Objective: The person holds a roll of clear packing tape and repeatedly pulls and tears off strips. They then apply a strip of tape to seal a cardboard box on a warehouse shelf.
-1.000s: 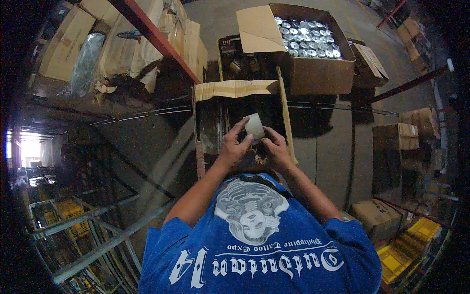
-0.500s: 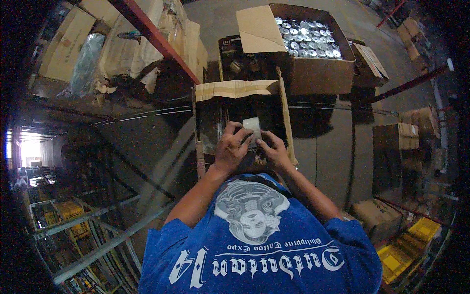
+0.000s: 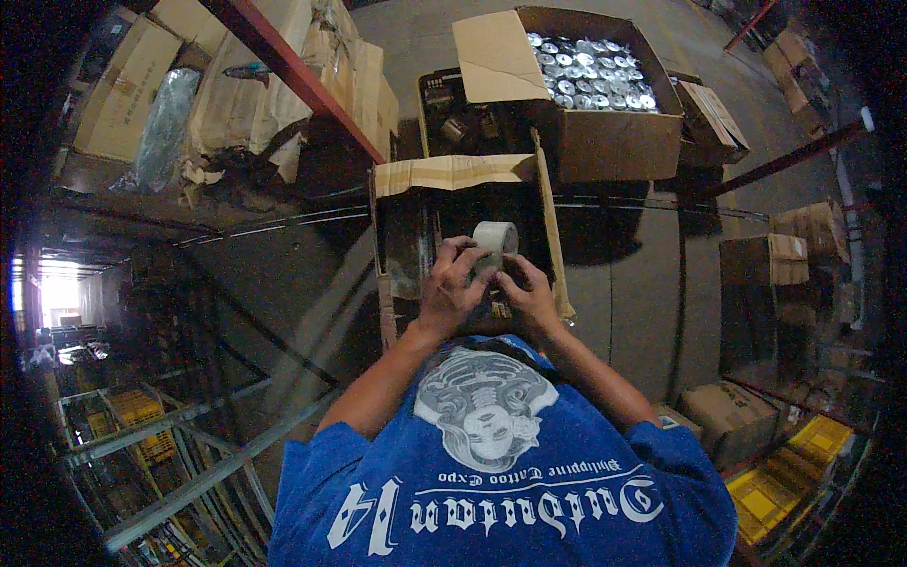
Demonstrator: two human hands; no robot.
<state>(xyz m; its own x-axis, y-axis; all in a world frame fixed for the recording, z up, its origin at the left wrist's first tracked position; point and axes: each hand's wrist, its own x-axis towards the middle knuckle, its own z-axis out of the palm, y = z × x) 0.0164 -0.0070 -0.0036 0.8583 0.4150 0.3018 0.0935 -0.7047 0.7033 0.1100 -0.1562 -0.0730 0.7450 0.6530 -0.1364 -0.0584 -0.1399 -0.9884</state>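
Between my two hands is a roll of pale, translucent packing tape [image 3: 494, 239], tilted so that its ring opening shows on the right. The fingers of my left hand [image 3: 453, 291] curl around its near left side. My right hand [image 3: 531, 295] pinches at its near right edge, thumb and fingertips close to those of the left. Both hands are over an open cardboard box [image 3: 457, 174] with a dark inside. What lies in that box is mostly too dark to make out.
A larger carton [image 3: 619, 144] filled with shiny metal discs stands beyond, at the right. Dark crates [image 3: 452, 118] sit left of it. A red post [image 3: 293, 76] slants across the upper left, near wrapped cartons [image 3: 128, 94]. Yellow bins [image 3: 765, 501] stand at lower right.
The tape roll has turned between my fingers, and its round opening now shows where mostly its flat side showed before. My hands have shifted only slightly.
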